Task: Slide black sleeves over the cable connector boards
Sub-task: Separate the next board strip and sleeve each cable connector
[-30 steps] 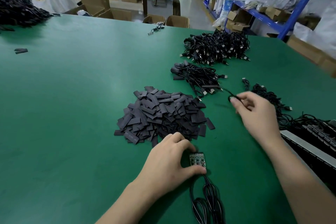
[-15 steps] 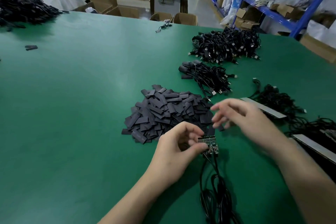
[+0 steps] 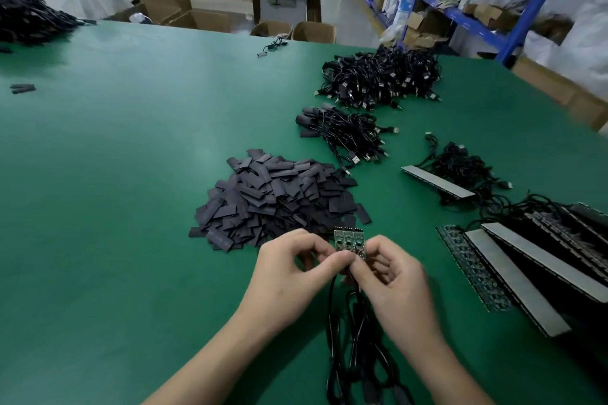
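A short row of green connector boards [image 3: 349, 239] is held up just above the green table [image 3: 131, 207], at the near edge of the pile of black sleeves [image 3: 276, 197]. The left hand [image 3: 292, 270] pinches the boards' lower edge between thumb and curled fingers, and the right hand [image 3: 391, 276] pinches the same edge from the other side; the fingertips of the two hands meet there. The fingers hide the solder end of the boards, and whether any sleeve is already on cannot be made out. Black cables [image 3: 355, 339] hang from the boards and run out of the bottom of the frame.

Beyond the sleeves lie a small cable bundle [image 3: 348, 136] and a bigger cable heap [image 3: 381, 79]. Long board strips [image 3: 513, 273] lie to the right, partly cut off.

Half a second ago only the left hand held the boards, while the right hovered open over the sleeves.
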`<control>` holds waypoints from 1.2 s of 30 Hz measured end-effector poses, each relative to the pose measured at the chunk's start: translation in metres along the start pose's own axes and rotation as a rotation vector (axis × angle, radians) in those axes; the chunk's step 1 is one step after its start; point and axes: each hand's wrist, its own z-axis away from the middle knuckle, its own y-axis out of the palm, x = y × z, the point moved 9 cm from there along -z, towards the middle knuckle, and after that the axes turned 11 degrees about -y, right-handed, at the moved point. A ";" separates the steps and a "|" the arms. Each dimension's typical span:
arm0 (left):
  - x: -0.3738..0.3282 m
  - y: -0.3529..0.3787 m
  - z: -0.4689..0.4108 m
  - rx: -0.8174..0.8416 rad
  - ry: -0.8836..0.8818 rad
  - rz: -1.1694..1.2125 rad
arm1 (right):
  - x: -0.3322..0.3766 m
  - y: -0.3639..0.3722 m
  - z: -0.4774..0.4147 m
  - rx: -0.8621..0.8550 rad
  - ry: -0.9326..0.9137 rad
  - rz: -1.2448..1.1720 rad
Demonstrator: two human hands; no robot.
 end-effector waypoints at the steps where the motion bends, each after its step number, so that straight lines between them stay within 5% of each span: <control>1: 0.003 0.003 -0.001 0.031 -0.030 0.020 | -0.001 -0.002 -0.001 -0.016 -0.002 0.004; 7: 0.022 0.013 -0.002 0.155 -0.278 0.279 | 0.004 -0.008 -0.004 -0.042 -0.079 0.095; 15: 0.017 0.025 0.005 0.334 -0.377 0.369 | -0.004 -0.006 -0.007 -0.062 -0.025 -0.102; 22: 0.006 0.026 0.009 0.534 -0.305 0.360 | -0.011 -0.016 -0.008 -0.107 0.029 -0.194; 28: 0.002 0.035 0.016 0.741 -0.322 0.578 | -0.015 -0.020 -0.009 -0.128 0.059 -0.259; 33: 0.008 0.031 0.010 0.748 -0.401 0.682 | -0.026 -0.021 -0.008 -0.070 0.232 -0.411; 36: 0.013 0.021 0.007 0.718 -0.328 0.469 | -0.035 -0.018 -0.003 -0.018 0.353 -0.493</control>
